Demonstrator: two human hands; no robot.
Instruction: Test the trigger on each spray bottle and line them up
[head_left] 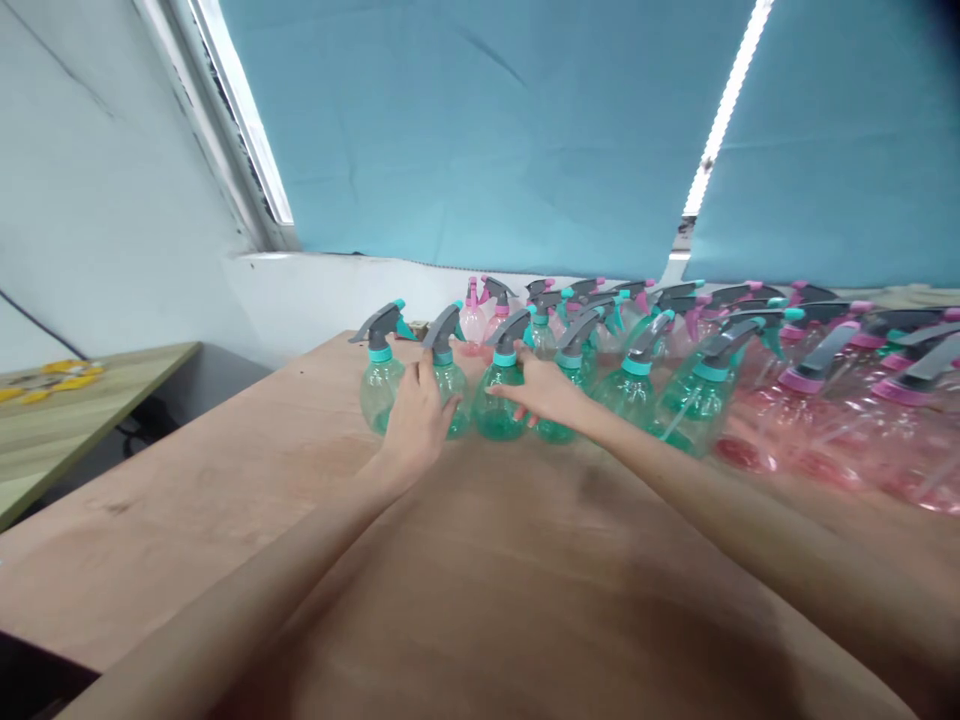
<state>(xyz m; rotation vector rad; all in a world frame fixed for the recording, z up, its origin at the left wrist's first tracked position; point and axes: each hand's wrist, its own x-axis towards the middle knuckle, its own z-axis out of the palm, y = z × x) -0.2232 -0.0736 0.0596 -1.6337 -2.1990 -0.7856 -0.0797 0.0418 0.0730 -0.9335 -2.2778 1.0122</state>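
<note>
Several green spray bottles with grey triggers stand in a row at the far side of a brown wooden table (225, 500). My left hand (417, 415) rests against one green bottle (448, 378), fingers laid on its body. My right hand (541, 390) reaches between a green bottle (501, 395) and the one to its right (564, 385), fingers spread and touching them. Another green bottle (381, 375) stands free at the left end of the row.
Several pink spray bottles (847, 400) crowd the table's right side, and more stand behind the green ones. A white sill and blue blinds (480, 130) rise behind the table. A lower green-topped table (67, 410) with yellow items stands at the left.
</note>
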